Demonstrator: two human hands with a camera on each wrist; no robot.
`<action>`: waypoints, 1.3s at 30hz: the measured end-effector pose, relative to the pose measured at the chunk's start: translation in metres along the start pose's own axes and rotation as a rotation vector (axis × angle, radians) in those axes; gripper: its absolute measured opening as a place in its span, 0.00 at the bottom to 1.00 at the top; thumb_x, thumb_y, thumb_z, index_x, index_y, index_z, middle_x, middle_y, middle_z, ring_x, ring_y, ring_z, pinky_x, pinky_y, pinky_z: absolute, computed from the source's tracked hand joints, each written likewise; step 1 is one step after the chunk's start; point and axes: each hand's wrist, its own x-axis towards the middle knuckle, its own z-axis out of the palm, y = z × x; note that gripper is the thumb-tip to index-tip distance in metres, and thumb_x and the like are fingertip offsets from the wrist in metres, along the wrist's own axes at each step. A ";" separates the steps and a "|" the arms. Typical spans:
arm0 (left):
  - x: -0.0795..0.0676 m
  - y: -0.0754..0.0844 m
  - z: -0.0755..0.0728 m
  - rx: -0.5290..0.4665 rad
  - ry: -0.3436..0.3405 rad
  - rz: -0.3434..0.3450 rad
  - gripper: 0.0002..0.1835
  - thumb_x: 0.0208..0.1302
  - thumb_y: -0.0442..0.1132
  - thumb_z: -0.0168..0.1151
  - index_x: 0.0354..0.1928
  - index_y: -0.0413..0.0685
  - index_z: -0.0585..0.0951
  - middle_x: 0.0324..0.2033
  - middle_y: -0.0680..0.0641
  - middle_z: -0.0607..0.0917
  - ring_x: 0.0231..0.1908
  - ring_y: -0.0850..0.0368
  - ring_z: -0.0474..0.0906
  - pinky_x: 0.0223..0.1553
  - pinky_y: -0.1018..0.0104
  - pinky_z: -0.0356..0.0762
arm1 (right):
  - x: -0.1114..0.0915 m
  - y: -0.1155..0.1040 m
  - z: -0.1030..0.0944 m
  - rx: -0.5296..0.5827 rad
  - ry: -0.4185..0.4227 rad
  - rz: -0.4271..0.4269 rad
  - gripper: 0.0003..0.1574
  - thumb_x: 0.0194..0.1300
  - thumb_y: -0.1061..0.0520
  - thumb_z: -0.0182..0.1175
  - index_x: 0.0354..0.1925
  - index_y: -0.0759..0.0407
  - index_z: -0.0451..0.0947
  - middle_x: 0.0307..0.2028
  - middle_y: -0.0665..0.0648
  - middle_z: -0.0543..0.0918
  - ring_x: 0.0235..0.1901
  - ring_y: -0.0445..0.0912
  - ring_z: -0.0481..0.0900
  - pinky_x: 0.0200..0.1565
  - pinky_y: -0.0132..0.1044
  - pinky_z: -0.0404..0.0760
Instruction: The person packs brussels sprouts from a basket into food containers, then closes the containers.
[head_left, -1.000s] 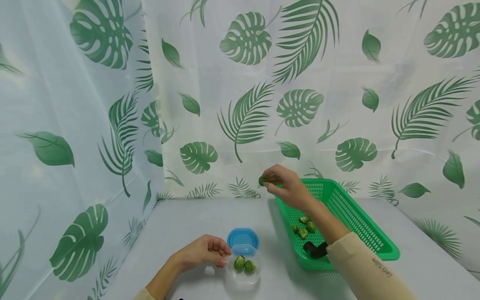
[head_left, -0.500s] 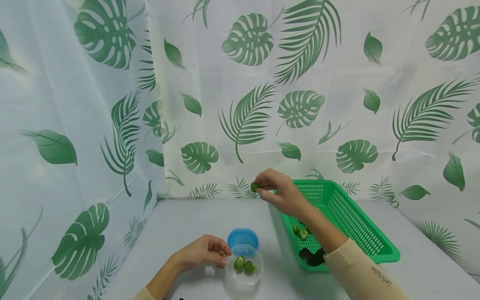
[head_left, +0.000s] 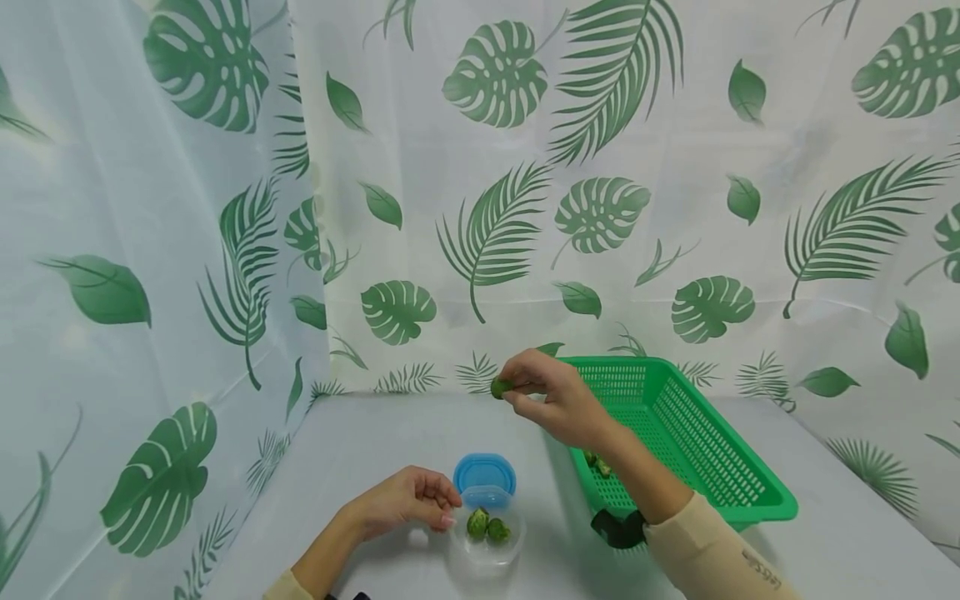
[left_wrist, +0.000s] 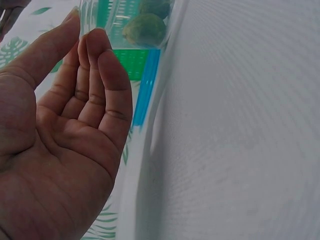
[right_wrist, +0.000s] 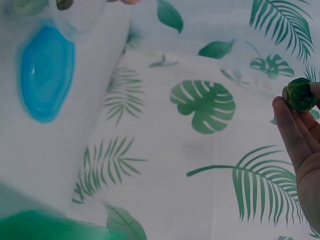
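Observation:
My right hand (head_left: 558, 400) pinches a Brussels sprout (right_wrist: 301, 94) between thumb and fingertips, raised above the table left of the green basket's far end. On the table, a small clear plastic container (head_left: 487, 557) holds two more Brussels sprouts (head_left: 477, 523). With thumb and fingertips, my left hand (head_left: 408, 504) holds the container's left edge; up close, the left wrist view shows the fingertips at its wall (left_wrist: 90, 15). A blue lid (head_left: 484, 472) lies flat just behind the container.
At the right stands a green perforated basket (head_left: 738, 467), with a few sprouts (head_left: 600, 465) inside, partly hidden by the right forearm. A black camera mount (head_left: 618, 529) sits at the right wrist. A leaf-print curtain (head_left: 480, 250) closes off the back and left side.
My right hand has moved left and slightly down with the sprout, away from above the basket. The left hand and the container have stayed in place.

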 end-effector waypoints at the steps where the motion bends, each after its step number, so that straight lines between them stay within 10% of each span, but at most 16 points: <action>1: 0.000 0.000 0.000 0.000 0.002 -0.001 0.19 0.64 0.31 0.72 0.53 0.26 0.81 0.37 0.51 0.88 0.36 0.61 0.85 0.41 0.67 0.86 | -0.001 0.000 0.001 0.001 0.001 -0.004 0.14 0.70 0.68 0.63 0.51 0.57 0.81 0.46 0.56 0.84 0.44 0.47 0.88 0.47 0.37 0.88; 39: -0.001 0.002 0.002 -0.004 -0.007 0.007 0.19 0.65 0.27 0.68 0.55 0.21 0.78 0.36 0.52 0.88 0.36 0.63 0.85 0.41 0.69 0.86 | -0.040 0.010 0.026 0.034 -0.152 0.056 0.09 0.73 0.63 0.64 0.50 0.55 0.80 0.45 0.52 0.85 0.44 0.44 0.89 0.47 0.38 0.89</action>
